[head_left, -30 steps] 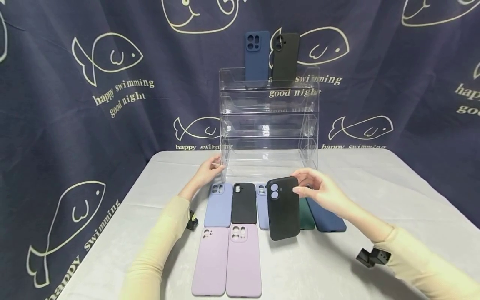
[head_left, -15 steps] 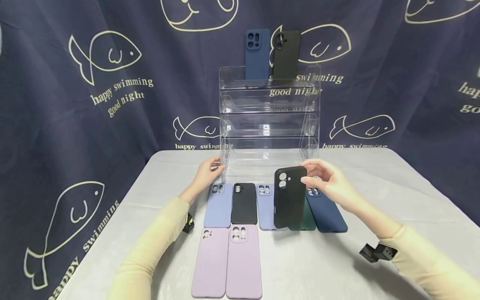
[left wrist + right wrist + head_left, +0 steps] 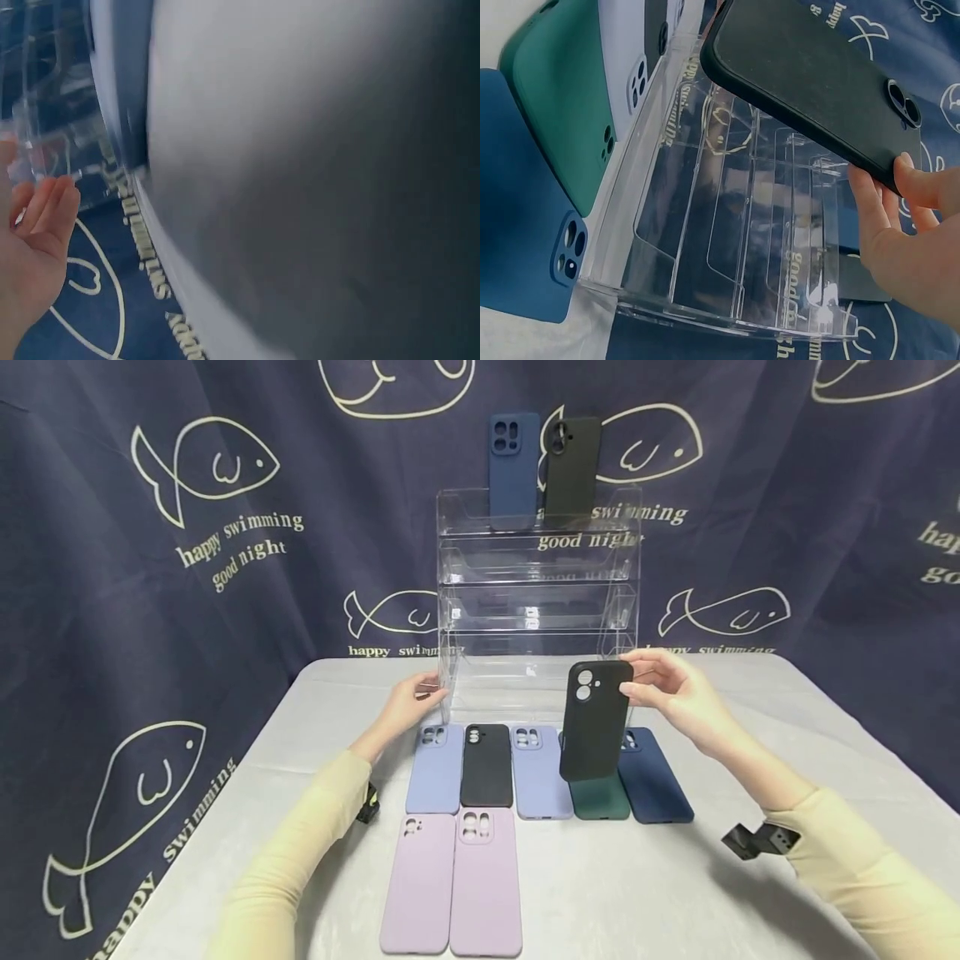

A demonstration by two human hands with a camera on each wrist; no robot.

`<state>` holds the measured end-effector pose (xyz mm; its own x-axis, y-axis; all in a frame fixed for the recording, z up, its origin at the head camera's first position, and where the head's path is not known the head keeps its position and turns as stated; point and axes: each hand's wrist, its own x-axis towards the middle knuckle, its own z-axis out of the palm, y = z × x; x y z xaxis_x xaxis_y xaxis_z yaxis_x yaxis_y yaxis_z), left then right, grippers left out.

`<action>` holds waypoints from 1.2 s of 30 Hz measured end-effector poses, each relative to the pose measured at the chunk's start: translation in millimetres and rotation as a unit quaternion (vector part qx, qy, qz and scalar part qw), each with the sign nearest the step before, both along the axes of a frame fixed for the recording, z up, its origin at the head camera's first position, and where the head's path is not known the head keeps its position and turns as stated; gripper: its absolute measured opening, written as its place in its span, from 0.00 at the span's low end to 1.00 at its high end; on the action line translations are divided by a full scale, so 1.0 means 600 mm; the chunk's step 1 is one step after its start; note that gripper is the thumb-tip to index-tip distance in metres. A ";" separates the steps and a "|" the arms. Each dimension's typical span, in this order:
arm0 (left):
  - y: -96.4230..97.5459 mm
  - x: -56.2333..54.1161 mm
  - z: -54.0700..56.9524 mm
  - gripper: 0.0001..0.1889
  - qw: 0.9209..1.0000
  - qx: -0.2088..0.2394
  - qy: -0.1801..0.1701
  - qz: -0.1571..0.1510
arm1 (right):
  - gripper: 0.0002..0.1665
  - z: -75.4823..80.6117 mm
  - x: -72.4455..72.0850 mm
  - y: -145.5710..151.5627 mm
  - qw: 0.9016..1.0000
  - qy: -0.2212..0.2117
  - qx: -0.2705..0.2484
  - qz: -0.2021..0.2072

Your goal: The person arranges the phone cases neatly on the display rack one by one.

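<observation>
Since the earlier head frames, the held black case (image 3: 597, 720) has risen and shifted to the right, so the second light-blue case (image 3: 542, 777) now shows almost whole; the piece in the air hides the upper part of the green case (image 3: 600, 800) instead. Right grip (image 3: 678, 693) pinches it by the upper right edge, thumb on its back, the case near upright and slightly tilted. It hangs in front of the clear rack (image 3: 536, 632), near its lower right part, and I judge the carry unfinished, since it is not seated in any tier. Left grip (image 3: 408, 702) has stayed at the rack's left side; whether it pinches or merely rests there, I cannot tell. Flat on the bench (image 3: 600, 893) lie also a navy case (image 3: 656, 777), a flat black case (image 3: 487, 768), another light-blue case (image 3: 435, 772) and two lilac cases (image 3: 485, 885). Up in the top tier stand a blue case (image 3: 513, 468) and a dark case (image 3: 573, 468).
</observation>
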<state>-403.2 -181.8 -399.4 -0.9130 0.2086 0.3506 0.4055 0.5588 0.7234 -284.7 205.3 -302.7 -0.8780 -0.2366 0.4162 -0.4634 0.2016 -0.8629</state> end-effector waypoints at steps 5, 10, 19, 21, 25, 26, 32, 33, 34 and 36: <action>-0.009 0.002 0.005 0.24 1.000 -0.019 0.006 0.004 | 0.21 0.001 -0.005 0.003 1.000 0.003 0.011 -0.008; -0.003 0.006 0.005 0.22 0.999 -0.030 0.034 -0.006 | 0.21 0.009 -0.013 0.009 1.000 0.014 0.005 -0.005; 0.006 0.009 0.006 0.21 0.999 0.020 0.027 0.013 | 0.23 0.030 -0.033 0.022 0.994 0.033 -0.099 0.033; 0.006 0.008 0.005 0.22 0.999 0.035 0.016 0.013 | 0.23 0.034 -0.038 0.024 0.994 0.037 -0.099 0.022; 0.008 0.005 0.001 0.22 0.998 0.057 0.006 0.016 | 0.23 0.047 -0.047 0.028 0.995 0.041 -0.088 -0.003; 0.008 0.005 0.000 0.22 0.998 0.059 0.008 0.018 | 0.23 0.050 -0.050 0.029 0.996 0.042 -0.081 -0.011; 0.011 0.003 -0.006 0.22 0.997 0.078 -0.003 0.022 | 0.22 0.073 -0.066 0.032 0.996 0.046 -0.058 -0.041; 0.011 0.005 -0.006 0.22 0.996 0.084 -0.009 0.023 | 0.22 0.077 -0.069 0.032 0.996 0.046 -0.061 -0.040; 0.012 0.007 -0.006 0.22 0.996 0.086 -0.012 0.024 | 0.22 0.080 -0.073 0.032 0.996 0.047 -0.061 -0.041; 0.013 0.009 -0.008 0.23 0.995 0.095 -0.020 0.025 | 0.21 0.086 -0.081 0.032 0.996 0.047 -0.063 -0.041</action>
<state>-397.6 -173.9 -404.2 -0.9343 0.0962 0.3433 0.3501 0.4283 0.8330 -333.0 224.8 -250.8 -0.8480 -0.1061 0.5193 -0.5297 0.1343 -0.8375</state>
